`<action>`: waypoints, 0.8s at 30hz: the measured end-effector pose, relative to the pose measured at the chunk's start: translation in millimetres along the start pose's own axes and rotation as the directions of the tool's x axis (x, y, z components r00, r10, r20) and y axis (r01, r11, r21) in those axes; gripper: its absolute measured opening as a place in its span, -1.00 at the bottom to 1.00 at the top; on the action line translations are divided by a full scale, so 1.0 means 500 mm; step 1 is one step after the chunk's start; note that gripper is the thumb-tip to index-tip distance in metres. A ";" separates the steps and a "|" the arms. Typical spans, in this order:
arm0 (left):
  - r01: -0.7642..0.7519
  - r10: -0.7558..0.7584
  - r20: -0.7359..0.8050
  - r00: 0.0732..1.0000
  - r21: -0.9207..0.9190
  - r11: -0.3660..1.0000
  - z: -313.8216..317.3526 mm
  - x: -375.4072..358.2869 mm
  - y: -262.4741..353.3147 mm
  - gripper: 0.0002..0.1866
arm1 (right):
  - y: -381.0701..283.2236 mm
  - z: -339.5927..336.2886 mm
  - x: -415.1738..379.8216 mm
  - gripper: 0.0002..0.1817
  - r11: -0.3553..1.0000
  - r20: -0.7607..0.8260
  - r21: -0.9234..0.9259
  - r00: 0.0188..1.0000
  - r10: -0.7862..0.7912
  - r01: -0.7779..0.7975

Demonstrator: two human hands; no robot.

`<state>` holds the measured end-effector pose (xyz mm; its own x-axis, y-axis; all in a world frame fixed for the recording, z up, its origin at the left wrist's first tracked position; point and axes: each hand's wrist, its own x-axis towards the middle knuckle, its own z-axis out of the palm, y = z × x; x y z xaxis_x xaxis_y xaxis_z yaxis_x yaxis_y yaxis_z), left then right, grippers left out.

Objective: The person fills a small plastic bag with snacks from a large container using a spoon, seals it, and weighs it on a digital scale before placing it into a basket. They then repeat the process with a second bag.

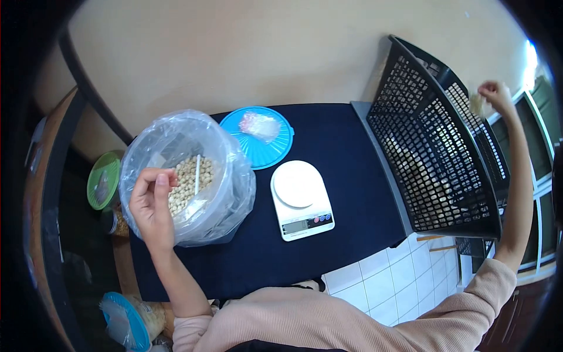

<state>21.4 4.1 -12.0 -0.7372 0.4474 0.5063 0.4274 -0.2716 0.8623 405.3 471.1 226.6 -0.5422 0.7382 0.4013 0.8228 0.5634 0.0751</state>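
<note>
My left hand (pixel 151 205) is raised over the near left side of a bag-lined tub (pixel 234 202), its thumb and fingers pinched together. Whatever the fingertips may hold is too small to make out. Inside the tub lie many pale round beans or nuts (pixel 180 190), with a white stick-like handle (pixel 197 175) standing among them. Far to the right, my right hand (pixel 498 97) pinches a small clear bag (pixel 477 105) with pale contents, above the far rim of a black plastic crate (pixel 451 129). A white kitchen scale (pixel 302 202) with a bare round plate sits between the two.
A blue lid (pixel 267 157) carrying a pack of plastic bags (pixel 260 127) lies on the dark tablecloth (pixel 352 193) behind the scale. At left are a green basket (pixel 97 182) and a jar (pixel 119 223). A blue-lidded container (pixel 138 325) stands at lower left.
</note>
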 end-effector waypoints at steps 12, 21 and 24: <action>0.053 -0.053 -0.007 0.999 0.056 0.997 -0.017 0.001 -0.019 -0.88 | 0.140 0.201 -0.148 -0.80 0.892 0.502 0.084 0.792 0.348 -0.445; 0.027 -0.026 -0.016 1.000 0.094 0.995 -0.014 -0.001 -0.016 -0.87 | 0.098 0.195 -0.146 -0.81 0.684 0.650 0.286 0.660 0.377 -0.672; -0.010 0.012 -0.021 1.000 0.068 0.998 -0.014 -0.004 -0.018 -0.86 | 0.072 0.192 -0.144 -0.81 0.586 0.705 0.331 0.607 0.367 -0.739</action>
<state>15.7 -0.4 -20.7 -0.7426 0.4266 0.5162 0.4698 -0.2174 0.8556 457.4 473.8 112.9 -0.1473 0.9164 -0.3723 0.8267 -0.0926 -0.5549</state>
